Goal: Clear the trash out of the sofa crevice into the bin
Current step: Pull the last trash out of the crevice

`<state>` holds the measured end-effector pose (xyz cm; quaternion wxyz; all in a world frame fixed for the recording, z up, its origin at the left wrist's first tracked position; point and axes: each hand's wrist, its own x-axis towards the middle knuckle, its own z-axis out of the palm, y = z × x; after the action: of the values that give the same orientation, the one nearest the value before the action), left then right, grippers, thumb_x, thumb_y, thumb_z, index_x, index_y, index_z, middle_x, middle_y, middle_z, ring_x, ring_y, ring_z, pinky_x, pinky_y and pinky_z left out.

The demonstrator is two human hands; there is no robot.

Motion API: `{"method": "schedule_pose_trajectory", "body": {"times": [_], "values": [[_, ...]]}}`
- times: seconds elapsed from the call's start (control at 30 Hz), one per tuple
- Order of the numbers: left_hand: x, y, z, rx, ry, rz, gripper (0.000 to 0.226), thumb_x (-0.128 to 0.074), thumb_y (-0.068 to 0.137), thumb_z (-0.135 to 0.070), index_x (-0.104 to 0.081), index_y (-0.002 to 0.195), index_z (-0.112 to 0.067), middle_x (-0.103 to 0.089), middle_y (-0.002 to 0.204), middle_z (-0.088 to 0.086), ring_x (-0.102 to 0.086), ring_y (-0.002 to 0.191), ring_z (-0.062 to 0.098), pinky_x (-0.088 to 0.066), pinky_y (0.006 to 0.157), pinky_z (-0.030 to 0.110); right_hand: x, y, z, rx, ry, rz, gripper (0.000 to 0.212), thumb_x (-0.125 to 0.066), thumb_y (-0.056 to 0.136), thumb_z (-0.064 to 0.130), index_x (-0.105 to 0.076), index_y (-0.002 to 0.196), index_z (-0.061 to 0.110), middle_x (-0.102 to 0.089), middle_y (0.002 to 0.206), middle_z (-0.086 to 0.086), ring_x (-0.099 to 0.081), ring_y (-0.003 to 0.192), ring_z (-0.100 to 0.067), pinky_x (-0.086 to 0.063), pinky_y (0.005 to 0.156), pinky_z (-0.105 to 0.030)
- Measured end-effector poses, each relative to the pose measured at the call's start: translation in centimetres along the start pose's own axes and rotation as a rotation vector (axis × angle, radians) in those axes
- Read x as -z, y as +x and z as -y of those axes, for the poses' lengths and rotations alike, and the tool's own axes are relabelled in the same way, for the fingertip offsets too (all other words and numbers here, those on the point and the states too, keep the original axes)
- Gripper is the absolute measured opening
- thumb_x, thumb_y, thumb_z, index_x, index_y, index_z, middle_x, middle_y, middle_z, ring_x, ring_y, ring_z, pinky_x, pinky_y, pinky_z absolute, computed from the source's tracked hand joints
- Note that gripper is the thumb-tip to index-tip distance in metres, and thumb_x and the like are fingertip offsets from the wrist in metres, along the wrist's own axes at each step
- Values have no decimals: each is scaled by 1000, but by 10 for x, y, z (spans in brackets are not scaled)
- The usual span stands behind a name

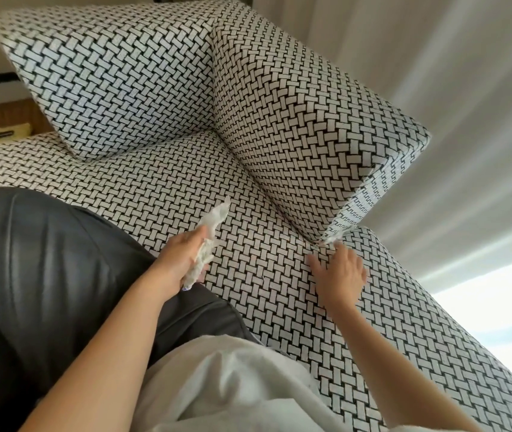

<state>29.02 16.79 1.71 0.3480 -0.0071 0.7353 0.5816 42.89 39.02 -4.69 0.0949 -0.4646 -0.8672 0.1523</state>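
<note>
The left hand (183,263) is clenched round a wad of crumpled paper (206,241). The fingers wrap its lower part, and a ragged white end sticks up past the knuckles and out over the seat. That forearm comes up from the lower left, bare, with the wrist roughly straight and the hand hovering just above the sofa seat (161,182). The right hand (339,272) is not clenched on anything: its back faces up, the thumb is splayed out to the left and the fingers are stretched forward. The fingertips reach a small pale scrap (339,237) and seem to touch it, though that spot is blurred and I cannot tell for sure. The scrap pokes out of the crevice (279,210) where the end of the back cushion (295,120) meets the seat, right at the cushion's near corner. The right forearm runs in from the lower right at a slant, low over the woven black-and-white fabric. A second cushion (108,79) in the same weave leans at the far left of the sofa. Under the left arm lies a dark glossy surface (30,260), and white cloth (233,385) bunches between the two arms near the bottom. Pale curtains (451,88) hang behind the sofa on the right. Off to the far left a strip of wooden floor (5,115) shows, with a yellow object (2,134) on it.
</note>
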Motion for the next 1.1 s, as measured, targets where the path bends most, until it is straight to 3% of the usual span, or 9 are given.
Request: {"method": "schedule_pose_trajectory", "body": {"times": [0.13, 0.27, 0.37, 0.5, 0.7, 0.87, 0.97, 1.03, 1.1], "values": [[-1, 2, 3, 20, 7, -20, 47, -43, 94, -44, -52, 127, -13, -59, 123, 18, -62, 97, 36, -41, 48, 25, 5, 24, 1, -149, -17, 87, 85, -56, 75, 64, -31, 139, 14, -42, 134, -9, -37, 126, -26, -29, 104, -42], [-1, 3, 3, 27, -54, 0, 43, -43, 95, -39, -53, 124, -8, -54, 126, 25, -53, 57, 16, -39, 43, 23, 6, 46, 8, -156, -40, 137, 65, -62, 72, 62, -51, 120, 20, -50, 123, -4, -48, 115, -23, -35, 102, -41], [0, 6, 5, 28, -51, -2, 46, -44, 95, -40, -51, 128, -8, -52, 127, 27, -53, 57, 16, -40, 44, 23, 3, 54, 7, -154, -40, 137, 57, -64, 71, 62, -56, 109, 20, -52, 117, -1, -53, 105, -20, -37, 99, -41], [1, 7, 6, 34, -46, 15, 45, -45, 95, -39, -51, 128, -9, -53, 128, 26, -61, 80, 28, -39, 50, 25, 2, 59, 4, -119, -43, 142, 50, -65, 71, 59, -56, 100, 19, -53, 107, 1, -51, 95, -17, -34, 96, -38], [1, 2, 4, 12, -51, -9, 42, -45, 94, -39, -52, 126, -13, -59, 116, 16, -54, 66, 18, -42, 56, 29, 1, 64, -7, -36, -11, 116, 20, -59, 80, 35, -59, 96, 22, -58, 101, 2, -49, 84, -15, -35, 92, -34], [2, -6, -1, 6, -57, 0, 38, -45, 95, -37, -54, 122, -11, -61, 107, 15, -54, 62, 18, -43, 53, 29, 7, 67, -5, 38, -197, 171, 20, -57, 86, 35, -52, 90, 16, -56, 94, -1, -48, 80, -18, -37, 93, -37], [5, -11, -3, -8, -57, -17, 40, -46, 94, -38, -53, 125, -13, -60, 115, 15, -61, 82, 29, -48, 69, 34, 7, 69, -5, 77, -248, 166, 19, -51, 90, 32, -52, 93, 13, -57, 96, -3, -49, 83, -19, -37, 94, -37], [7, -11, -2, -9, -37, -29, 45, -47, 93, -41, -51, 129, -15, -57, 125, 16, -55, 111, 39, -46, 86, 41, 5, 69, -8, 81, -242, 154, 18, -45, 93, 28, -54, 96, 12, -58, 96, -3, -50, 84, -20, -36, 94, -37], [6, -10, -2, -9, -25, -27, 47, -47, 92, -44, -49, 130, -17, -56, 128, 15, -50, 119, 40, -44, 92, 45, 5, 70, -9, 75, -205, 144, 19, -41, 95, 24, -55, 99, 12, -59, 96, -3, -54, 88, -20, -38, 94, -36]]}}
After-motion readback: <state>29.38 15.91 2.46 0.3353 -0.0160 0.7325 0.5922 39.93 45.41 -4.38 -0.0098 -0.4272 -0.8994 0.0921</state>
